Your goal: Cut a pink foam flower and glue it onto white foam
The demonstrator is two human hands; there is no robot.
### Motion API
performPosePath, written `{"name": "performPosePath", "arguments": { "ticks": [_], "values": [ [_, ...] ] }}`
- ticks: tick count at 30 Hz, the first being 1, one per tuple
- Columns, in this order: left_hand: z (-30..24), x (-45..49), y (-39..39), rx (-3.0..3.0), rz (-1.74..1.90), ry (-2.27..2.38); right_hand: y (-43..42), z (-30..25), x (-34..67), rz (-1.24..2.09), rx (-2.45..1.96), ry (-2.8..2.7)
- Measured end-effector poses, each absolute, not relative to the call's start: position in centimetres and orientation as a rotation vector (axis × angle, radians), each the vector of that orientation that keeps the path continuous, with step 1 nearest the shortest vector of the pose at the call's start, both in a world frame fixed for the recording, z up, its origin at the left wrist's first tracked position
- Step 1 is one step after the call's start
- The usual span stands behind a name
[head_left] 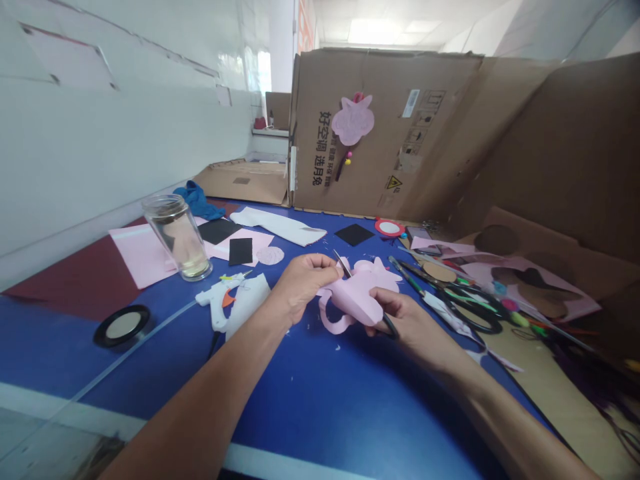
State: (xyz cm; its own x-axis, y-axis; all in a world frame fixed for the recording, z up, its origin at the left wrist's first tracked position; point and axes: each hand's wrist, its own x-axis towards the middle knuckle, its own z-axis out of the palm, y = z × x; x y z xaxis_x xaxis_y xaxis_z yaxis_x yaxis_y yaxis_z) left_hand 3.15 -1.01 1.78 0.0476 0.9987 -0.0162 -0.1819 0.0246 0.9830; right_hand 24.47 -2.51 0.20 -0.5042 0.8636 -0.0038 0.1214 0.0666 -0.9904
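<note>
My left hand is closed in a pinch on the edge of a pink foam sheet held just above the blue table. My right hand grips the black handles of a pair of scissors, whose blades rise through the pink sheet near my left fingertips. A curled pink strip hangs down from the sheet between my hands.
A white glue gun lies left of my left wrist, with a glass jar and a black roll of tape beyond. Larger black scissors, pens and foam scraps lie on the right. Cardboard boxes wall the back.
</note>
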Motion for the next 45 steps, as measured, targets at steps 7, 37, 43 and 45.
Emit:
{"name": "performPosePath", "arguments": {
  "ticks": [7, 37, 43, 45],
  "values": [
    [1.9, 3.2, -1.1, 1.094, 1.245, 1.053, -2.5, 0.1, 24.5, 1.507, -0.992, -1.689],
    [1.8, 2.7, -0.8, 1.114, 1.201, 1.062, -2.4, 0.0, 25.5, 1.553, -0.994, -1.746],
    [1.9, 2.5, -0.7, 1.103, 1.17, 1.064, -2.5, 0.4, 25.6, 1.523, -1.024, -1.777],
    [2.0, 2.4, -0.7, 1.104, 1.155, 1.072, -2.5, 0.5, 25.7, 1.525, -1.036, -1.788]
  ]
}}
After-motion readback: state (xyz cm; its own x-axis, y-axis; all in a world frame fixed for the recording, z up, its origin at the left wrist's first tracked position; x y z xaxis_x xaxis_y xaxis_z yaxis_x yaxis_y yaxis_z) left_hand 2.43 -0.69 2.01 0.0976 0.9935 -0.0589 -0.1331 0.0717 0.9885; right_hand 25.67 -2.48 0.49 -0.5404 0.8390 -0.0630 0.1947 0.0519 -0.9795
